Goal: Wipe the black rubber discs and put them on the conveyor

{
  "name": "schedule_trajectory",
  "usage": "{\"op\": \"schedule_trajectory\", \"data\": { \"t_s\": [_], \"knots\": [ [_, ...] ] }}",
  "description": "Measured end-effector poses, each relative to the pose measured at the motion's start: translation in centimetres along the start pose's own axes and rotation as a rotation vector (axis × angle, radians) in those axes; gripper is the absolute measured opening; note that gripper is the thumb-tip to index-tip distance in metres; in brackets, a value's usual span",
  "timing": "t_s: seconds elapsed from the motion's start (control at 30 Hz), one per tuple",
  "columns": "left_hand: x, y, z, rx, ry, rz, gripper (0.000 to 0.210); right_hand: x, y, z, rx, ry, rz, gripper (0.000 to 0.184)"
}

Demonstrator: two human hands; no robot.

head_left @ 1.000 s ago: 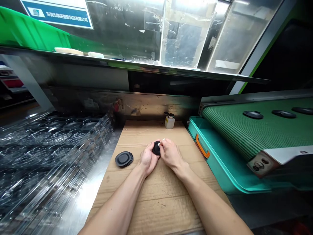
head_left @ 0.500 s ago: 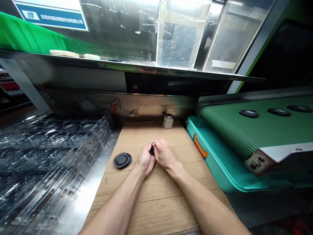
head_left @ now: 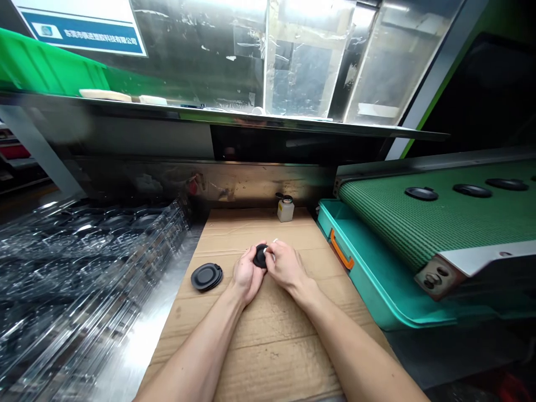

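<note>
My left hand [head_left: 247, 274] is closed round the edge of a black round plastic lid [head_left: 259, 257], tilted toward me over the cardboard. Pinched in the fingers of my right hand [head_left: 285, 264] is a small white piece [head_left: 266, 251], cloth or paper, which presses on the lid's face. Most of that piece is hidden by the fingers. To the left of my hands lies a small stack of similar black lids [head_left: 206, 277]. Farther back stands a white square bottle [head_left: 285, 210] with its dark cap flipped up.
A cardboard sheet [head_left: 268, 352] covers the worktop. Clear plastic trays [head_left: 84, 262] with black parts are piled on the left. At right, a green conveyor belt [head_left: 393, 218] carries several black lids above a teal bin [head_left: 377, 296]. A metal shelf [head_left: 251, 118] crosses overhead.
My right hand has shifted slightly right and off the lid, so more of the lid's black face shows. The view has tilted a little.
</note>
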State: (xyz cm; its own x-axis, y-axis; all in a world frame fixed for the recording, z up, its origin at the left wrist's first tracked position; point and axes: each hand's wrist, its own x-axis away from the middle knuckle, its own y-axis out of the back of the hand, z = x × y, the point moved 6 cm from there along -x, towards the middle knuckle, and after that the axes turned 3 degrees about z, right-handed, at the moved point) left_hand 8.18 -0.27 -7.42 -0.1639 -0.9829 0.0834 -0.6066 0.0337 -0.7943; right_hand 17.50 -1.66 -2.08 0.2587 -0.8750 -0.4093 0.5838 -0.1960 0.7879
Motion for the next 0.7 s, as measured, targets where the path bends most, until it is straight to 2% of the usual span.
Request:
{"op": "schedule_trajectory", "data": {
  "t_s": [0.13,0.2,0.27,0.33,0.37,0.43,0.5,0.6,0.7],
  "knots": [
    [0.0,0.1,-0.5,0.052,0.052,-0.016,0.024,0.5,0.2,-0.8,-0.285,0.027,0.284,0.011],
    [0.0,0.1,-0.7,0.077,0.090,-0.034,0.025,0.7,1.0,-2.3,-0.419,-0.064,0.379,0.018],
    [0.1,0.0,-1.0,0.104,0.116,-0.041,0.027,0.9,1.8,-4.3,-0.429,-0.193,0.428,0.032],
    [0.1,0.0,-1.2,0.126,0.131,-0.041,0.028,0.7,2.5,-5.9,-0.311,-0.281,0.380,0.044],
    [0.1,0.0,-1.2,0.134,0.136,-0.038,0.029,0.5,2.9,-6.4,-0.221,-0.295,0.296,0.047],
    [0.1,0.0,-1.3,0.146,0.147,-0.029,0.031,0.2,3.6,-6.4,-0.034,-0.264,0.072,0.041],
    [0.2,0.0,-1.2,0.154,0.156,-0.021,0.033,0.2,3.1,-5.5,0.104,-0.184,-0.043,0.033],
    [0.3,0.0,-1.2,0.148,0.160,-0.022,0.037,0.3,1.1,-4.5,0.201,-0.090,0.043,0.035],
    [0.4,-0.1,-1.3,0.139,0.149,-0.023,0.038,0.2,0.2,-4.8,0.200,-0.084,0.092,0.025]
  ]
}}
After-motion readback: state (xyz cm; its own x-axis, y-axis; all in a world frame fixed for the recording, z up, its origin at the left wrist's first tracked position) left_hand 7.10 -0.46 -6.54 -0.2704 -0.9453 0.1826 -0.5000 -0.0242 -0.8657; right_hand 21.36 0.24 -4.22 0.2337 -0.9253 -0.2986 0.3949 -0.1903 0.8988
